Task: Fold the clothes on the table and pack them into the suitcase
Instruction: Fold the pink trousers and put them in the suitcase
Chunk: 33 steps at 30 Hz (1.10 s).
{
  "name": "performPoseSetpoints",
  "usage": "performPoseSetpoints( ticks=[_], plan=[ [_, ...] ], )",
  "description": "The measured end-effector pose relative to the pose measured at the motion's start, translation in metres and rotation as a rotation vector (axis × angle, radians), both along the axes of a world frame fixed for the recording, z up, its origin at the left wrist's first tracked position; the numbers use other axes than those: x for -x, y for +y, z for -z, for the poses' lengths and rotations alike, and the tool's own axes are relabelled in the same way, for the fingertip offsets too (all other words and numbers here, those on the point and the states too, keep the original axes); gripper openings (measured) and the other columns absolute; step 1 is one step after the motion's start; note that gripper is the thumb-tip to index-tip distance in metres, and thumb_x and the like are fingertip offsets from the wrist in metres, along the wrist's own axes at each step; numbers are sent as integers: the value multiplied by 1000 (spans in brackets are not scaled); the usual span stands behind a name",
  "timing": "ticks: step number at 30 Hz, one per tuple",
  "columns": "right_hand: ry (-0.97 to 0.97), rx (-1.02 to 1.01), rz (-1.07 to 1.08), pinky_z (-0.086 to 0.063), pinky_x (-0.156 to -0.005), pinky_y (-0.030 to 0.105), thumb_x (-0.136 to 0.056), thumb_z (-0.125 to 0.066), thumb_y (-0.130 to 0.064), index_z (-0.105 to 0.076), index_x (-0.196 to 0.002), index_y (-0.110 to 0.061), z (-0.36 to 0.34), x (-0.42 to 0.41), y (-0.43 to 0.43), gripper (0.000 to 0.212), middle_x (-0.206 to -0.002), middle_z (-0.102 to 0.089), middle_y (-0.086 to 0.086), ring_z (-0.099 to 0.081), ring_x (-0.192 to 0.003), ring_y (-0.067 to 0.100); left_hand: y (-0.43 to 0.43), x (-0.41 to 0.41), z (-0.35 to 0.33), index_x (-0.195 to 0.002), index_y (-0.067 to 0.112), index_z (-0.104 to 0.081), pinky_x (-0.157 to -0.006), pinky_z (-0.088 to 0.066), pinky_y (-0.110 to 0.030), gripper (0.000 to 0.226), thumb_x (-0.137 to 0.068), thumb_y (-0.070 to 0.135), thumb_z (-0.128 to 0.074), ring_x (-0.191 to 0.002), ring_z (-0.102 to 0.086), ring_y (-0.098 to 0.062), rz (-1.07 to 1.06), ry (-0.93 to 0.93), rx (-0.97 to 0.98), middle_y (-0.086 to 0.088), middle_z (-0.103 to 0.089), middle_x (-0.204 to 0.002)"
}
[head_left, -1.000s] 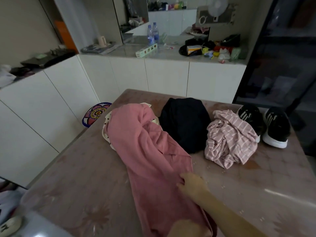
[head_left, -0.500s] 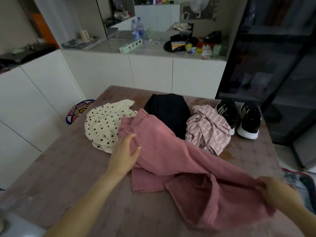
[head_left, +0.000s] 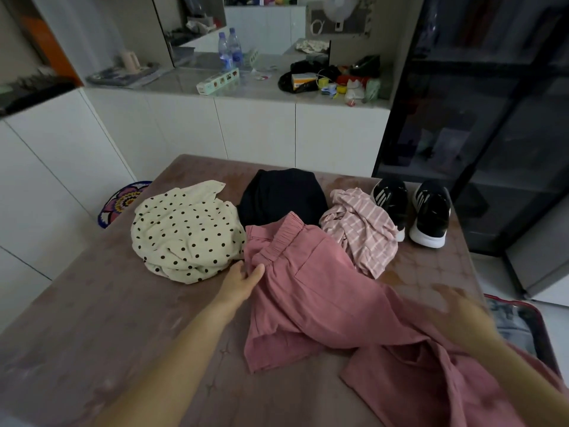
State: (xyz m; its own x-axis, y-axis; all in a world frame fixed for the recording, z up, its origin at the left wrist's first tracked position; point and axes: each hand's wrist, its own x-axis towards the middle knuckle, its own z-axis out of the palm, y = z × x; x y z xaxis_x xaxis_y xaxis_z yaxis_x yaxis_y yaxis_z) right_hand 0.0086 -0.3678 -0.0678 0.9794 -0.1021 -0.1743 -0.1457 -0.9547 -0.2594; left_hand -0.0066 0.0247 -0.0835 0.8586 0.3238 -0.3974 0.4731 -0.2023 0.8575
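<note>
Two hands (head_left: 242,283) (head_left: 458,315), four garments (head_left: 184,232) (head_left: 281,195) (head_left: 360,229) (head_left: 323,291), two shoes (head_left: 391,201) (head_left: 431,211)

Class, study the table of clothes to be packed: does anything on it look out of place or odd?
Yes. A pair of black sneakers stands at the far right corner of the table, right beside the crumpled pink striped garment. Footwear set soles down on a surface meant for clean clothes looks odd.

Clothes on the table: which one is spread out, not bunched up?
The pink trousers, stretched toward the near edge, waistband showing. The dotted top, black garment and striped shirt lie in heaps.
</note>
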Motion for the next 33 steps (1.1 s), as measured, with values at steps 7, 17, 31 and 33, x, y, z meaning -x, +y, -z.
performPoseSetpoints(
  ticks=[7, 17, 31, 33],
  plan=[
    [-150, -211, -402, -32, -108, 41, -79, -37, -67, -44, -136, -30, -28, -1, 165, 69, -138, -46, -6, -45, -125, 20, -1, -40, 0, -111, 17, -65, -91, -52, -45, 64, -72, 68, -62, -98, -67, -26, -307, 48, 485, -6, -71, -105],
    [-165, -95, -363, -8, -116, 46, -80, -59, -52, -41, -136, -29, -39, -16, 210, 64, -137, -45, -4, -40, -130, 21, -20, -25, -25, -117, 7, -62, -82, -54, -27, 23, -96, 11, -52, -94, -65, -15, 109, -134, 422, -8, -68, -108],
    [-368, -711, 113, -31, -47, 25, -80, -65, -17, -41, -60, -10, -54, 8, 133, 32, -53, -41, -3, -36, -50, 10, -17, -37, -45, -111, 14, -66, -90, -53, -40, 29, -93, 35, -57, -97, -67, -23, -61, -123, 280, -6, -72, -100],
    [-415, -758, 178, -34, -51, 31, -83, -66, -23, -44, -63, -2, -56, 6, 126, 36, -54, -45, 5, -39, -53, 13, -27, -29, -54, -109, 13, -67, -84, -54, -34, 27, -93, 33, -59, -97, -68, -22, 10, -208, 283, -7, -72, -103]
  ],
)
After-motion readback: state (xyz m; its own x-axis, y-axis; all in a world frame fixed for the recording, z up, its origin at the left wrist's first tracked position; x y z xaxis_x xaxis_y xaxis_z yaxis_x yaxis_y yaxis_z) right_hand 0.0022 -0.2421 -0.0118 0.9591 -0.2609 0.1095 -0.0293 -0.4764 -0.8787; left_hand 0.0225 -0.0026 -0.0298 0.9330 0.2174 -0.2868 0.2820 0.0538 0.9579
